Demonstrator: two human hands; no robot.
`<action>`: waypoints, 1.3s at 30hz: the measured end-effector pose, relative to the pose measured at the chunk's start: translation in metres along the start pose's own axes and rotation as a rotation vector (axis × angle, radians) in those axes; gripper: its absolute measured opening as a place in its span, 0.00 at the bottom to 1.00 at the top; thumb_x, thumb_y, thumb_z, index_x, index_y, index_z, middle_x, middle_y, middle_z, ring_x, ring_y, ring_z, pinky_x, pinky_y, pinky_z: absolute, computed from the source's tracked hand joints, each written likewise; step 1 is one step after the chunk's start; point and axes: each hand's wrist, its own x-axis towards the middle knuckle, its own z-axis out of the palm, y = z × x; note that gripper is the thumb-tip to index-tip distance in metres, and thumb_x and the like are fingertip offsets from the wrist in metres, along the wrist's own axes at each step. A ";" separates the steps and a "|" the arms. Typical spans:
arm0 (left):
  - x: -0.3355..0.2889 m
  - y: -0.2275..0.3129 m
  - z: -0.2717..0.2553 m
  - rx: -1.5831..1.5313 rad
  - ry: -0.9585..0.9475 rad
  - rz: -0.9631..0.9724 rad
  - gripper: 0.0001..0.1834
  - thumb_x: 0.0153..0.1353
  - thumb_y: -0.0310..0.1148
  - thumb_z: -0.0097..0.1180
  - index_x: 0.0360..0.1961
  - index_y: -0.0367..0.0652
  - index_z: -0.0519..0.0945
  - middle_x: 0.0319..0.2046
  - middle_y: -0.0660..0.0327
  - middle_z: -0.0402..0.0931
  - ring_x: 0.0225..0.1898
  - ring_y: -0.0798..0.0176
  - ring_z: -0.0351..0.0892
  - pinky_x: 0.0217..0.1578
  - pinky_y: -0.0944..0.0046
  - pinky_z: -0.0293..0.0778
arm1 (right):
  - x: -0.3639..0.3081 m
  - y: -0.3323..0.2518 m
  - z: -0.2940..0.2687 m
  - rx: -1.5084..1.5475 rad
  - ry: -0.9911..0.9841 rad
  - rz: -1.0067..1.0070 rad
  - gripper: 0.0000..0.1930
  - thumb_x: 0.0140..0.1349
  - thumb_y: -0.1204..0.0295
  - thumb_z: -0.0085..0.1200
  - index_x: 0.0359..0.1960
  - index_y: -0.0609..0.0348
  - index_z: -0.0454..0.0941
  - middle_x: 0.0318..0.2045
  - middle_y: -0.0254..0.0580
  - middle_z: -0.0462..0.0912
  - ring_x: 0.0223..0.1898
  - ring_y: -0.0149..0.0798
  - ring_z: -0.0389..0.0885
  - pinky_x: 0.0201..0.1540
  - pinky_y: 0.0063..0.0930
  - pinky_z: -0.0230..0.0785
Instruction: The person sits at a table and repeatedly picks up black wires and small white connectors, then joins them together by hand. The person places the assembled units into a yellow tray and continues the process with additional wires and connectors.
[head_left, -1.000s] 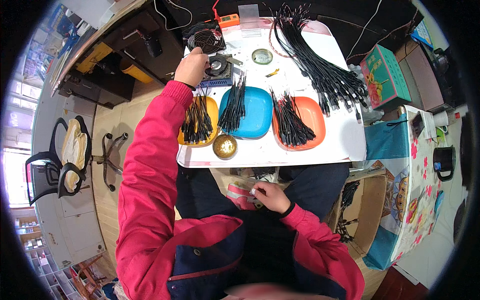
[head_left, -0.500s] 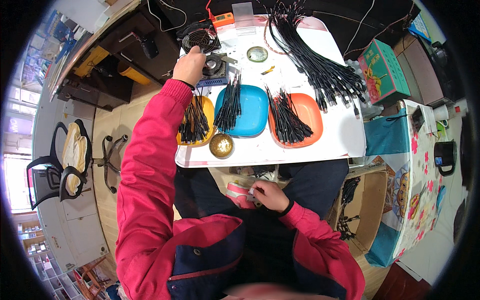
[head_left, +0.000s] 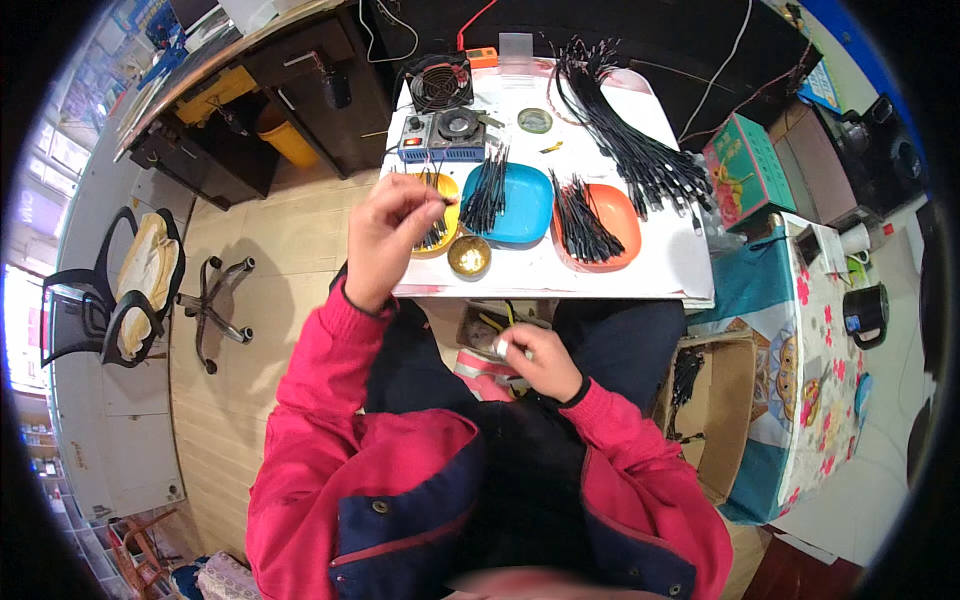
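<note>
My left hand (head_left: 388, 238) is raised over the front left edge of the white table (head_left: 640, 287), beside the yellow tray (head_left: 450, 186). Its thumb and fingertips are pinched together; what they hold, if anything, is too small to make out. Black cables (head_left: 433, 232) lie in that tray, close to the fingers. A small brass-coloured bowl (head_left: 469, 257) stands just right of them. Low over my lap, my right hand (head_left: 545, 358) is closed on a small white piece (head_left: 500, 346) whose kind I cannot tell. A red and white object (head_left: 484, 372) is below it.
Bundles of black cables rest in a blue tray (head_left: 528, 204) and an orange tray (head_left: 622, 228). Behind them are a blue box-shaped device (head_left: 440, 150), a fan (head_left: 440, 84) and a large cable bundle (head_left: 630, 130). An open cardboard box (head_left: 722, 430) stands at right.
My left hand has come back from the blue device toward me, fingers still pinched. My right hand has shifted slightly with the white piece. The whole view has shifted a little.
</note>
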 end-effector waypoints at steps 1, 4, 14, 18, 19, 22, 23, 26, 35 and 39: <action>-0.018 0.010 0.007 -0.241 0.041 -0.088 0.03 0.61 0.22 0.59 0.35 0.33 0.81 0.33 0.64 0.73 0.28 0.74 0.71 0.28 0.74 0.66 | 0.005 -0.013 -0.001 0.042 0.093 -0.113 0.07 0.64 0.74 0.51 0.37 0.66 0.78 0.32 0.44 0.80 0.33 0.37 0.78 0.36 0.27 0.70; -0.061 0.033 0.034 -0.858 0.097 -0.297 0.04 0.64 0.22 0.56 0.40 0.36 0.77 0.33 0.65 0.72 0.24 0.75 0.65 0.25 0.74 0.62 | 0.009 -0.047 -0.005 0.016 0.112 -0.179 0.17 0.64 0.71 0.52 0.53 0.65 0.70 0.45 0.44 0.78 0.40 0.35 0.78 0.39 0.25 0.69; -0.100 0.044 0.101 -1.028 -0.274 -0.489 0.19 0.71 0.33 0.48 0.60 0.36 0.68 0.53 0.58 0.70 0.54 0.56 0.76 0.52 0.62 0.73 | -0.080 -0.068 -0.052 -0.013 0.129 -0.020 0.13 0.70 0.69 0.42 0.46 0.68 0.71 0.26 0.53 0.78 0.27 0.50 0.80 0.31 0.36 0.70; -0.089 0.005 0.090 -0.643 -0.176 -0.423 0.20 0.69 0.29 0.50 0.61 0.38 0.69 0.53 0.58 0.69 0.49 0.65 0.76 0.46 0.67 0.75 | -0.164 -0.108 -0.145 0.100 0.672 -0.171 0.22 0.75 0.52 0.34 0.34 0.58 0.70 0.22 0.32 0.72 0.23 0.26 0.68 0.27 0.21 0.60; -0.083 -0.009 0.083 -0.585 -0.123 -0.420 0.19 0.68 0.28 0.51 0.59 0.38 0.71 0.51 0.60 0.72 0.46 0.67 0.76 0.44 0.69 0.75 | -0.188 -0.121 -0.160 0.150 0.845 -0.208 0.21 0.75 0.53 0.34 0.34 0.58 0.70 0.22 0.32 0.72 0.23 0.26 0.67 0.27 0.20 0.59; -0.067 -0.050 0.052 -0.413 -0.006 -0.390 0.14 0.67 0.27 0.53 0.52 0.37 0.77 0.44 0.65 0.77 0.40 0.74 0.74 0.39 0.75 0.71 | -0.251 -0.145 -0.197 -0.222 1.105 0.087 0.19 0.76 0.57 0.35 0.34 0.57 0.69 0.19 0.31 0.67 0.20 0.26 0.62 0.25 0.22 0.53; -0.066 -0.061 0.039 -0.393 -0.003 -0.436 0.14 0.67 0.27 0.53 0.52 0.38 0.77 0.44 0.65 0.77 0.39 0.75 0.73 0.38 0.76 0.70 | -0.266 -0.138 -0.207 -0.224 1.092 0.202 0.19 0.76 0.57 0.34 0.34 0.58 0.70 0.19 0.31 0.67 0.20 0.27 0.63 0.25 0.22 0.54; -0.059 -0.087 0.015 -0.281 0.097 -0.467 0.14 0.67 0.28 0.53 0.52 0.38 0.78 0.41 0.68 0.77 0.34 0.77 0.71 0.35 0.76 0.68 | -0.297 -0.068 -0.242 -0.267 1.068 0.521 0.19 0.75 0.61 0.35 0.30 0.60 0.70 0.19 0.34 0.71 0.21 0.28 0.68 0.25 0.25 0.58; -0.045 -0.129 -0.011 0.115 0.107 -0.184 0.10 0.65 0.27 0.55 0.46 0.35 0.80 0.39 0.61 0.81 0.41 0.69 0.78 0.45 0.69 0.73 | -0.276 0.250 -0.200 -0.601 0.472 1.098 0.33 0.70 0.48 0.34 0.37 0.68 0.81 0.36 0.68 0.81 0.42 0.67 0.79 0.45 0.57 0.68; 0.001 -0.141 -0.019 0.547 0.057 -0.174 0.10 0.60 0.31 0.57 0.38 0.36 0.82 0.33 0.46 0.81 0.34 0.49 0.83 0.37 0.57 0.77 | -0.259 0.235 -0.203 -0.914 0.302 1.185 0.29 0.68 0.49 0.42 0.34 0.67 0.83 0.37 0.66 0.81 0.42 0.65 0.80 0.45 0.55 0.71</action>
